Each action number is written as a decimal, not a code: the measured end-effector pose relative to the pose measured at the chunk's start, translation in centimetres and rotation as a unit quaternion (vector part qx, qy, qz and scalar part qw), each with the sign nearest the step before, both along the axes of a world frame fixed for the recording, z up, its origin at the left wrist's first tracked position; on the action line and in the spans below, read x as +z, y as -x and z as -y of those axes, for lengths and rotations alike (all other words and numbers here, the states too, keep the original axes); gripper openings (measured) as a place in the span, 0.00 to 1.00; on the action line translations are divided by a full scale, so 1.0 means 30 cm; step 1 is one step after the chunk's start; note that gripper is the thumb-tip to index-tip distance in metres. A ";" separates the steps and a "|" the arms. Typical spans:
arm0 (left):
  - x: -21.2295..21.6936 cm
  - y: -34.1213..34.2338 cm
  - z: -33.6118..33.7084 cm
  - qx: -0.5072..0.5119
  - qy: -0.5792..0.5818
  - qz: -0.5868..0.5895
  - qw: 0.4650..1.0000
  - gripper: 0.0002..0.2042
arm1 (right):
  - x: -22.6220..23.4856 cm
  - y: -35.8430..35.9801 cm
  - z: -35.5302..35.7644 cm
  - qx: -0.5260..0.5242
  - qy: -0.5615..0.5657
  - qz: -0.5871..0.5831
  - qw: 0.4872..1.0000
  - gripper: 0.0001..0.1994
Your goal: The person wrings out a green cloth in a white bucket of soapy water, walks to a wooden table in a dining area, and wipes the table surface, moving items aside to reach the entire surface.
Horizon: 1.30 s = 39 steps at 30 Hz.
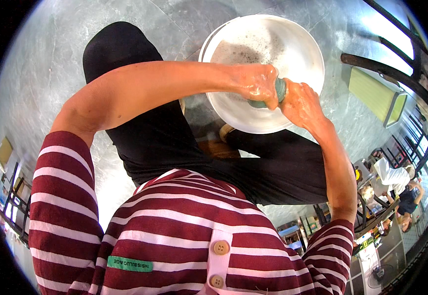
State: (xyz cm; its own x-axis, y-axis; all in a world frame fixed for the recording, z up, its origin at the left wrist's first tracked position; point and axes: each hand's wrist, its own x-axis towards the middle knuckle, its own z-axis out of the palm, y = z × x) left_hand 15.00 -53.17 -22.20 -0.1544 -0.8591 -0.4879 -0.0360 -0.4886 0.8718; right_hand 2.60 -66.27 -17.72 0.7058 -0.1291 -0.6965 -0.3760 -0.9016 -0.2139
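Green, wet-looking cloth (281, 90) is squeezed between the left grip (259, 83) and the right grip (302, 102), both closed around it, and is held over the white bucket (306, 46). A slip could be caused by the wet, slick skin: if the hold were loosened on one side, the cloth could be dropped into the foamy water (246, 49) below. Drips could also be carried past the rim to the grey floor (179, 24), since the right wrist (320, 124) is held across the bucket's edge. The bucket could be tilted if it were bumped by the black-trousered leg (278, 167), which is seen close to its near side; whether the two are touching cannot be told. As for looks, the cloth is mostly hidden by the fingers (272, 101). Only a short, bunched stretch with fine folds is shown between the fists, and another bulge is seen below the left one. A dull, bluish tinge is given to the green, and the full shape cannot be made out
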 end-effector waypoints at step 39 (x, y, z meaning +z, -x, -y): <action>0.348 0.035 0.046 0.274 -0.097 -0.197 0.936 0.20 | 0.235 -0.061 0.043 0.025 -0.058 0.263 0.963 0.20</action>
